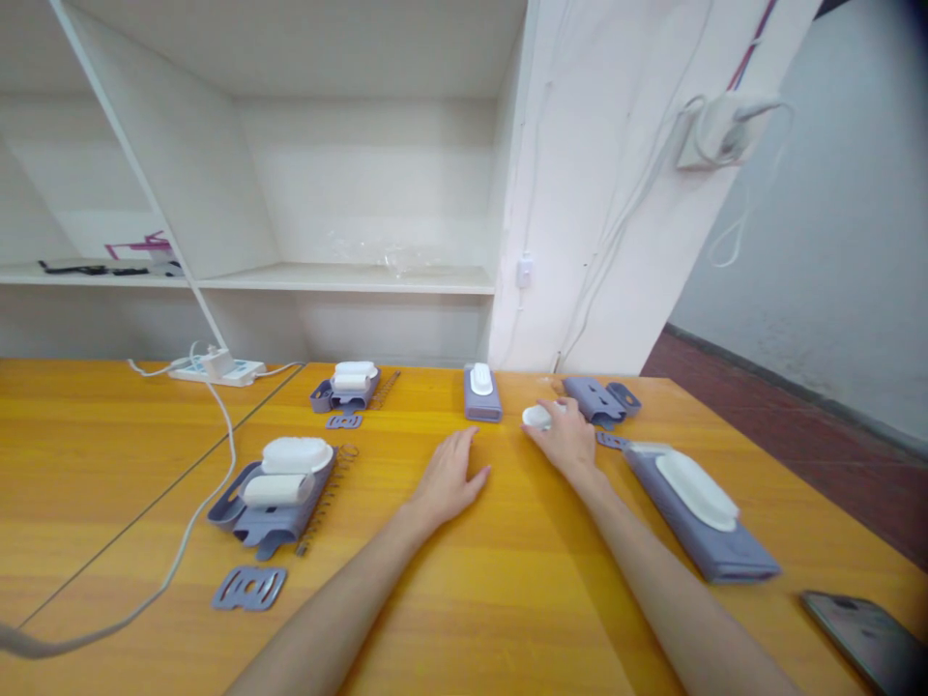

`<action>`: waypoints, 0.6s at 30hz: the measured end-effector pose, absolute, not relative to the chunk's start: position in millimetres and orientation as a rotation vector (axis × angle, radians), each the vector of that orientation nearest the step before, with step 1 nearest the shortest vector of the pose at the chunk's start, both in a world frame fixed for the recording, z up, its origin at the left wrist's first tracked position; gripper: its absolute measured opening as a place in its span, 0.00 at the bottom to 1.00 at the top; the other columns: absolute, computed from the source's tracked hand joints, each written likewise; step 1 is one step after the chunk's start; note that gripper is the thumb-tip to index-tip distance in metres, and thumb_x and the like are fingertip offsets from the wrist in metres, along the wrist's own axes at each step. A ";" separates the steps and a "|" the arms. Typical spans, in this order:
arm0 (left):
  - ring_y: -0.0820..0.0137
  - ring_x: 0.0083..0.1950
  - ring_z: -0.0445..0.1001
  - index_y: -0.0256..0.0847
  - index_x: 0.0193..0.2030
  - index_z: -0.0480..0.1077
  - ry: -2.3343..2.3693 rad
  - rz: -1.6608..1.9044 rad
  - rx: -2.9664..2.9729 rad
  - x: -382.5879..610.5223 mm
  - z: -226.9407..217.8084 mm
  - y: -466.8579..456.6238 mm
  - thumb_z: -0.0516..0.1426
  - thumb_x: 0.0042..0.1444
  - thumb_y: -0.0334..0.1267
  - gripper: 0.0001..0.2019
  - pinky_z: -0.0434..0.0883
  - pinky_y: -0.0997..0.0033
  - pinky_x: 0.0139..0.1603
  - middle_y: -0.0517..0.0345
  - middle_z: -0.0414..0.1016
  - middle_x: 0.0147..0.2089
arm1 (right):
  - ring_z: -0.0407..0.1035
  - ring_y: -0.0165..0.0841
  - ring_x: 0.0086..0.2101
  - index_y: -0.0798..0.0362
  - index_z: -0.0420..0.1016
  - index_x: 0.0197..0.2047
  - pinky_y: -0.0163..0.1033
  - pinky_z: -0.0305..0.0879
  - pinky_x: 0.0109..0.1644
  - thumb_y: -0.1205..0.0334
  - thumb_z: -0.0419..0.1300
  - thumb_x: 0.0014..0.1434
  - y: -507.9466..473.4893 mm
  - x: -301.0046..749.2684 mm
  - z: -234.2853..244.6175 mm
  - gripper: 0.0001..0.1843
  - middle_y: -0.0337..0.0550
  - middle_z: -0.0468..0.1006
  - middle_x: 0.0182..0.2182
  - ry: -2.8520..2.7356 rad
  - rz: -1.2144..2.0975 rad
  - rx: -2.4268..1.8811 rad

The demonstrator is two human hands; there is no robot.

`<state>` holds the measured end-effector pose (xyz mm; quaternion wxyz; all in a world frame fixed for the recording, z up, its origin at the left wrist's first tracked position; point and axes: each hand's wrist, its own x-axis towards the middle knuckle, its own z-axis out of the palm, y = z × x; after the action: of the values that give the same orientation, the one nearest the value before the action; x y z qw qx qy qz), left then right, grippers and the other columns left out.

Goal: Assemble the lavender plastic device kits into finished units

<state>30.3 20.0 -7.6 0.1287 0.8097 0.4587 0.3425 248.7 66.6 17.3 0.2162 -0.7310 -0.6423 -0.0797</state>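
At the near right edge of the wooden table [478, 619] lies a phone [870, 638], and at the near left a flat slotted plate [248, 588]. Just beyond the plate sits a grey-purple case [272, 527] with two white blocks [296, 454] on it and a spring [319, 510] along its right side. Opposite, to the right of the right forearm, a long box [714, 541] carries a white oval cover [700, 490]. Between these groups the left hand [448, 480] rests near the table, released, fingers loosely stretched and thumb apart. Slightly farther, the right hand [571, 442] grasps a white piece [535, 418] between thumb and fingers, low over the table; whether it touches the wood I cannot tell. Right of that hand lie another case [594, 400], a ring-like cap [623, 398] and a small plate [610, 441]. Beyond the left hand stands a small box [482, 406] topped by a white oval [480, 378]. Farther left are more case parts [355, 387] and a power strip [243, 372], with the white shelf [348, 281] behind.
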 end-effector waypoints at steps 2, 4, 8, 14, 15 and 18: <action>0.61 0.56 0.63 0.40 0.60 0.52 1.336 0.992 2.359 30.4 -7.7 20.2 0.53 0.54 0.39 0.26 0.59 0.54 0.58 0.46 0.62 0.57 | 0.62 0.45 0.49 0.42 0.67 0.52 0.47 0.58 0.48 0.45 0.58 0.51 64.0 240.3 10.4 0.26 0.49 0.62 0.52 -1.798 -0.245 -2.027; 0.60 0.56 0.63 0.41 0.60 0.52 1.337 0.991 2.362 30.6 -7.5 20.0 0.53 0.54 0.39 0.26 0.59 0.54 0.58 0.46 0.62 0.57 | 0.61 0.46 0.50 0.42 0.67 0.53 0.49 0.56 0.49 0.44 0.57 0.51 62.0 235.1 7.6 0.26 0.50 0.61 0.53 -1.815 -0.257 -2.035; 0.60 0.57 0.63 0.41 0.59 0.53 1.332 1.000 2.354 30.7 -6.5 19.3 0.53 0.54 0.39 0.25 0.59 0.54 0.59 0.47 0.62 0.57 | 0.60 0.48 0.51 0.43 0.66 0.53 0.53 0.54 0.50 0.37 0.54 0.50 58.9 232.7 10.2 0.31 0.52 0.61 0.54 -1.827 -0.203 -2.074; 0.61 0.56 0.63 0.41 0.59 0.53 1.318 1.006 2.359 30.1 -7.1 19.8 0.53 0.55 0.40 0.25 0.59 0.55 0.59 0.46 0.62 0.56 | 0.60 0.46 0.50 0.47 0.66 0.54 0.52 0.53 0.50 0.39 0.43 0.59 68.2 253.2 26.7 0.29 0.53 0.64 0.51 -1.747 -0.273 -2.044; 0.61 0.56 0.63 0.41 0.59 0.53 1.316 1.009 2.360 30.0 -7.5 19.9 0.53 0.55 0.40 0.25 0.59 0.55 0.59 0.46 0.62 0.57 | 0.61 0.46 0.49 0.48 0.66 0.54 0.52 0.54 0.50 0.40 0.42 0.59 71.9 259.9 30.5 0.29 0.53 0.66 0.50 -1.725 -0.286 -2.064; 0.61 0.56 0.63 0.41 0.59 0.53 1.314 1.020 2.357 29.8 -8.3 20.0 0.53 0.55 0.40 0.25 0.59 0.55 0.59 0.46 0.62 0.56 | 0.61 0.48 0.48 0.49 0.67 0.53 0.54 0.55 0.48 0.44 0.44 0.60 85.3 283.4 40.3 0.26 0.54 0.67 0.48 -1.652 -0.361 -2.166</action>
<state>29.8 20.0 -8.3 0.1279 0.8103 0.4517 0.3508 283.4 85.3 40.3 0.1957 -0.7731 -0.5894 -0.1290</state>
